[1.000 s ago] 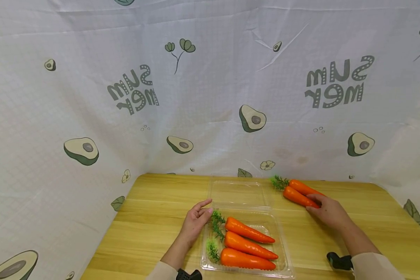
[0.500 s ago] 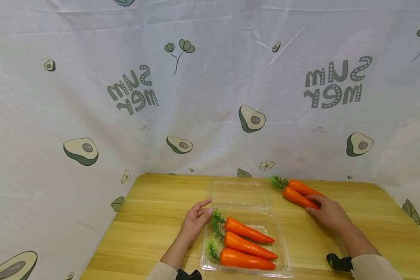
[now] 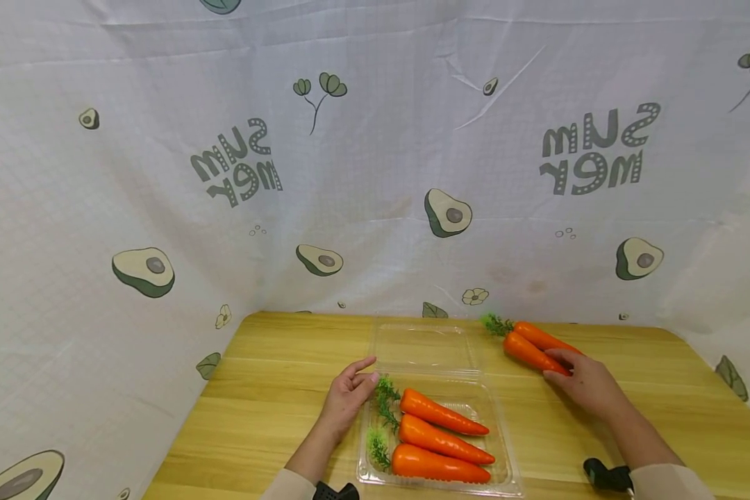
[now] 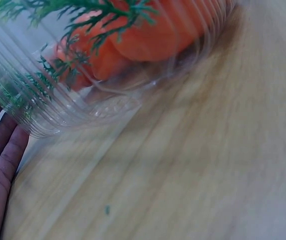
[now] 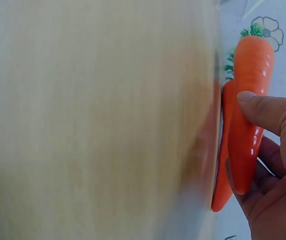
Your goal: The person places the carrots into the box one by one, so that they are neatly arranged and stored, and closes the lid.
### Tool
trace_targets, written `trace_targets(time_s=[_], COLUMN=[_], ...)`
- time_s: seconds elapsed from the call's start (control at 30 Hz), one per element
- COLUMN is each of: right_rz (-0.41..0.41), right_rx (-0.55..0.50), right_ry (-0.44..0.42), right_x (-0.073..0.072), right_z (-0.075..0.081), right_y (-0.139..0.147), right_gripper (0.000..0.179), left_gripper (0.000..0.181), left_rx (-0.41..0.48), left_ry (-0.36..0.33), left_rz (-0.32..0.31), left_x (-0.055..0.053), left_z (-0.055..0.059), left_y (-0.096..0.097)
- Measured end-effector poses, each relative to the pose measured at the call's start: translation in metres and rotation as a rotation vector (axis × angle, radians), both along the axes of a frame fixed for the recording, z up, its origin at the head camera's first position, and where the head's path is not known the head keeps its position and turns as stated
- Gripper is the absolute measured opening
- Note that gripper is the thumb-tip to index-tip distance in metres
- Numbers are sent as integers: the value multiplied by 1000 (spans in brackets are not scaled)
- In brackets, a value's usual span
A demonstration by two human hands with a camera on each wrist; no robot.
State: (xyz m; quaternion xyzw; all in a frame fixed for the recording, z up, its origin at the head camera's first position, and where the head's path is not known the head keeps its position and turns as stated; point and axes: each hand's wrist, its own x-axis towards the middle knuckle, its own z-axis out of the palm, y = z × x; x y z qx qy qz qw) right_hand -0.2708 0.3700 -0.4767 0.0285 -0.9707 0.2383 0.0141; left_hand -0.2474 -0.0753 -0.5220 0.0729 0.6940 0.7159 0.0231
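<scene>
My right hand (image 3: 590, 385) grips the tapered half of an orange carrot (image 3: 525, 349), thumb on one side and fingers round the other. In the right wrist view, this carrot (image 5: 245, 142) overlaps a second carrot (image 5: 225, 165) lying along its far side. Both have green tops. A clear plastic clamshell box (image 3: 510, 451) holds three more carrots (image 3: 439, 439) side by side, green tops to the left. My left hand (image 3: 342, 401) is at the box's upper left corner. In the left wrist view, its extended fingers (image 4: 12, 150) touch the ribbed outer wall.
The box's clear lid (image 3: 422, 346) lies folded back on the wooden table (image 3: 287, 354). A white cloth (image 3: 375, 173) with avocado prints hangs behind and at the sides of the table. Dark wrist cameras (image 3: 606, 476) are strapped to both wrists.
</scene>
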Motion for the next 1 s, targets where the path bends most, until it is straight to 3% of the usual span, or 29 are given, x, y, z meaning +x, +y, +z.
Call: trace_targets(time_s=[0.57, 1.0], right_rz=[13, 50], right_rx=[-34, -21], right_ry=[79, 115], right_x=[10, 20], right_z=[12, 38], right_y=[-15, -37], right_gripper=[54, 53], left_gripper=[46, 50], left_rx=[19, 22], left_ry=[-7, -13], left_rz=[-2, -25], left_x=[0, -1], left_z=[1, -2], left_y=[0, -2])
